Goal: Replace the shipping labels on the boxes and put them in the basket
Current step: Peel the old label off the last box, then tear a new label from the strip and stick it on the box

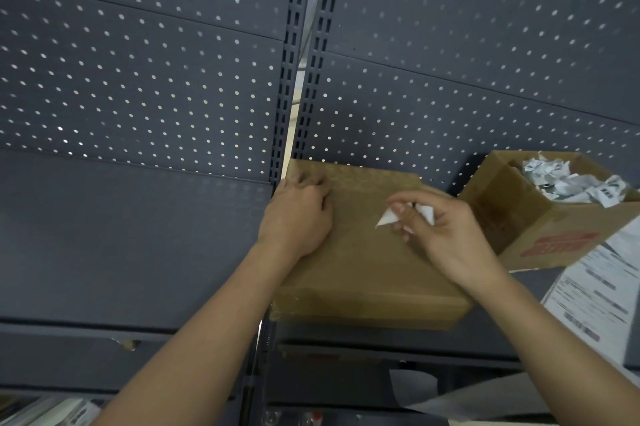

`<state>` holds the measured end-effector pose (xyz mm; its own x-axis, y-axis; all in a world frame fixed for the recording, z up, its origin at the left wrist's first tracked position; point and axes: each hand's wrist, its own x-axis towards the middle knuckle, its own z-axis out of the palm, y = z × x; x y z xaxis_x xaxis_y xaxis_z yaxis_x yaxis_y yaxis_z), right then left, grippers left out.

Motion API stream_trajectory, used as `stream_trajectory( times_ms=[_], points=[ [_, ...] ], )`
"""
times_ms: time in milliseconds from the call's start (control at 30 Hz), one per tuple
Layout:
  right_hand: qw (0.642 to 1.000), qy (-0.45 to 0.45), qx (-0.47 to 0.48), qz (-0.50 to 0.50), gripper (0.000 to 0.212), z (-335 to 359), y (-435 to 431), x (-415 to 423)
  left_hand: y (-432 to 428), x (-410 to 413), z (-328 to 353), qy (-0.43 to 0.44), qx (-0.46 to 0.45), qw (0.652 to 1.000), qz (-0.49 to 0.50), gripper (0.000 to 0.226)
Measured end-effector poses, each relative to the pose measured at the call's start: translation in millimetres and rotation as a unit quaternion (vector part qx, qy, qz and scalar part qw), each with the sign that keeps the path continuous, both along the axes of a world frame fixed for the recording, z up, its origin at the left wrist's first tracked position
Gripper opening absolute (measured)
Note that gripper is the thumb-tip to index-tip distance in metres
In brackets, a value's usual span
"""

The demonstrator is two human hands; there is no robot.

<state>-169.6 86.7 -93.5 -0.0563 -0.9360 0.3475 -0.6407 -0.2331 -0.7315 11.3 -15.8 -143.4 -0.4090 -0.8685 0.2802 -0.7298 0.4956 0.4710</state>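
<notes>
Head view: the left hand point(298, 214) presses the box point(363, 259) on the shelf point(138, 238), fingers bent. The right hand point(450, 235) pinches a white label scrap point(386, 217), which may cling to the fingers if its adhesive grabs.

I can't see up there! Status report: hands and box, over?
Left hand resting on box. Right hand pinching white label scrap. No label showing on box top. Open carton of scraps close on the right.

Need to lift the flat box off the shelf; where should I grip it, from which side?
The flat box: probably grip its near front edge, from the front. It lies flat, back close to the pegboard, with the open box crowding its right side.
</notes>
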Motion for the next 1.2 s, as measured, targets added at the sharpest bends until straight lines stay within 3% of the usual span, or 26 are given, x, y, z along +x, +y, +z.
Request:
stream_trajectory(
  times_ms=[133, 233, 567, 767, 900, 1000, 1100, 1200],
  points=[
    [0.998, 0.048, 0.029, 0.007, 0.018, 6.8, -1.7, -9.0, 3.3, 0.0, 3.2, -0.002, 0.009, 1.0, 0.003, 0.038],
    [0.999, -0.009, 0.053, 0.007, 0.015, 4.4, -2.3, -9.0, 2.6, 0.4, 2.2, -0.005, 0.004, 1.0, -0.004, 0.039],
    [0.997, 0.015, 0.057, -0.049, 0.029, 3.7, 1.2, -19.7, -4.1, -0.7, -4.1, -0.014, -0.016, 1.0, -0.007, 0.039],
    [0.993, -0.056, 0.044, -0.09, 0.02, 13.2, 20.7, -28.9, -7.6, 1.9, -4.2, -0.041, -0.009, 0.998, -0.035, 0.042],
    [0.981, -0.125, 0.015, -0.145, 0.018, 20.5, 39.9, -38.8, -13.6, 5.5, 0.0, -0.083, -0.056, 0.994, -0.035, 0.029],
    [0.971, -0.161, 0.001, -0.179, 0.017, 26.7, 57.3, -46.8, -12.3, 5.8, 9.4, -0.066, -0.074, 0.994, -0.041, 0.02],
    [0.962, -0.182, -0.018, -0.203, 0.016, 29.2, 73.1, -58.5, -7.6, -2.0, 22.7, -0.032, -0.037, 0.998, -0.043, 0.023],
    [0.955, -0.194, -0.033, -0.221, 0.014, 29.9, 86.7, -72.2, 10.7, -22.8, 40.1, -0.003, -0.07, 0.995, -0.068, 0.026]
  ],
)
